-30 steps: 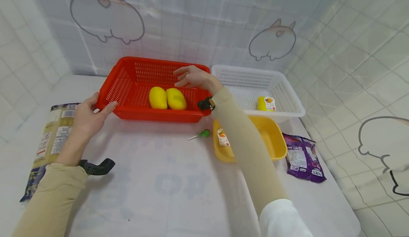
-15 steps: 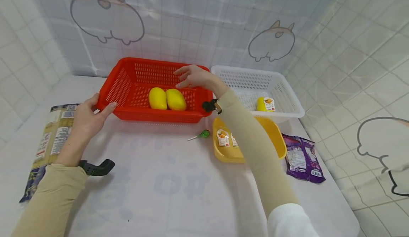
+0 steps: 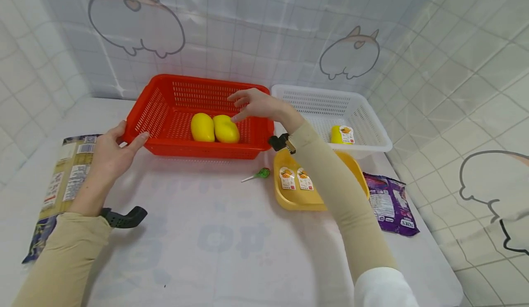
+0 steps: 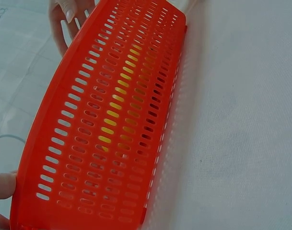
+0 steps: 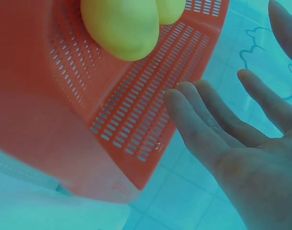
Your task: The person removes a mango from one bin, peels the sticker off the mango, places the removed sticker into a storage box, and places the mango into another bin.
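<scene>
Your right hand (image 3: 258,105), fingers spread and holding nothing, has drawn back slightly above the red slotted plastic basket (image 3: 165,114), leaving two yellow oval fruits (image 3: 214,128) inside; your left hand (image 3: 111,153) still grips the basket's left rim.

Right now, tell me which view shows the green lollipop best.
The head view: the green lollipop lies on the table between the red basket and the yellow tray. Neither wrist view shows it.

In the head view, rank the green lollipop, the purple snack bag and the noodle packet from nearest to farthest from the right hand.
1. Green lollipop: below the right hand, in front of the red basket.
2. Purple snack bag: far right, beside the yellow tray.
3. Noodle packet: far left edge.
</scene>
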`<state>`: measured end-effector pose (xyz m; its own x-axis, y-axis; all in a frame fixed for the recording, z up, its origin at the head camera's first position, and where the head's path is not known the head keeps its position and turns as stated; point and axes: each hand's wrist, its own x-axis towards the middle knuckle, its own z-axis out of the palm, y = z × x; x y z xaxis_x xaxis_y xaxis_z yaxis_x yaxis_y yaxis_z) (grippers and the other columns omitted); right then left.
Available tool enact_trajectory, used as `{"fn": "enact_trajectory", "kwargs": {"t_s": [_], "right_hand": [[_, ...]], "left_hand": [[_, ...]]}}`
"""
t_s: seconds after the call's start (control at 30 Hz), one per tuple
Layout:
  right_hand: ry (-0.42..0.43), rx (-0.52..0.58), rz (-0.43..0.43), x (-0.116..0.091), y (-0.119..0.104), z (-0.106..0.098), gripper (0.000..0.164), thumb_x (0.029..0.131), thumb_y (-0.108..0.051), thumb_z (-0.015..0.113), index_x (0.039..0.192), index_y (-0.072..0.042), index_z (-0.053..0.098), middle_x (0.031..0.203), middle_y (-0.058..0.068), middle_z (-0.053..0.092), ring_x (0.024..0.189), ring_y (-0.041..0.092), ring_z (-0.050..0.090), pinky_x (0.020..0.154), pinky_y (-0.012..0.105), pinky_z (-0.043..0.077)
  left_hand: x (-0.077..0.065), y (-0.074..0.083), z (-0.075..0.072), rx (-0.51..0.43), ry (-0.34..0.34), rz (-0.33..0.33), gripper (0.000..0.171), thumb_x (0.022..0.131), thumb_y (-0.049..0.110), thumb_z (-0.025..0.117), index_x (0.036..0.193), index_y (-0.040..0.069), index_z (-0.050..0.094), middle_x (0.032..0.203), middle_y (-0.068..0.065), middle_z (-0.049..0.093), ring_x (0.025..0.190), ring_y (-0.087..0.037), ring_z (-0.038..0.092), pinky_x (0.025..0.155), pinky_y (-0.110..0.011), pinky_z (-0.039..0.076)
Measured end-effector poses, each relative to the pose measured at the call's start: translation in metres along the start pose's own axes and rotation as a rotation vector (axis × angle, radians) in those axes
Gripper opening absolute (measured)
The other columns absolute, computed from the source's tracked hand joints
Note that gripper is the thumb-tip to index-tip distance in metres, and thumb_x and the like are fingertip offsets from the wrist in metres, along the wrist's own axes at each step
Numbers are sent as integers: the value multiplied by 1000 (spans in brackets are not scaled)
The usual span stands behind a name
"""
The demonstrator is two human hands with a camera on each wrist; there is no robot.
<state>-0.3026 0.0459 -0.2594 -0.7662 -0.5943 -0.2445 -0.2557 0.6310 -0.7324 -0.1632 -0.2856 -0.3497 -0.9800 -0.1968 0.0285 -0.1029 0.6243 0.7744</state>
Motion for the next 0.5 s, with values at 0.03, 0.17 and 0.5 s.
{"fn": "enact_trajectory", "kwargs": {"t_s": [0.03,0.17,0.5], "right_hand": [[0,-7,-4,-1,1,0,64,88,-25,77,146,-20,49,146,3,50,133,22,45,102,35,51],[2,-22,-12,-6,5,0,64,88,-26,77,145,-20,50,145,3,50,131,22,47,101,34,51],[-6,-38,-26,-19,13,-5,67,86,-23,78,146,-17,49,146,6,50,129,25,50,101,36,52]], "left_hand": [[0,0,0,1,-1,-1,89,98,59,44,159,8,4,164,-24,17,142,-48,30,105,-60,43],[1,1,1,0,-7,-9,89,98,60,43,159,8,4,165,-22,14,142,-48,30,106,-61,42],[0,3,2,-3,-1,-9,85,100,56,41,158,7,3,164,-24,14,143,-48,29,106,-65,39]]}}
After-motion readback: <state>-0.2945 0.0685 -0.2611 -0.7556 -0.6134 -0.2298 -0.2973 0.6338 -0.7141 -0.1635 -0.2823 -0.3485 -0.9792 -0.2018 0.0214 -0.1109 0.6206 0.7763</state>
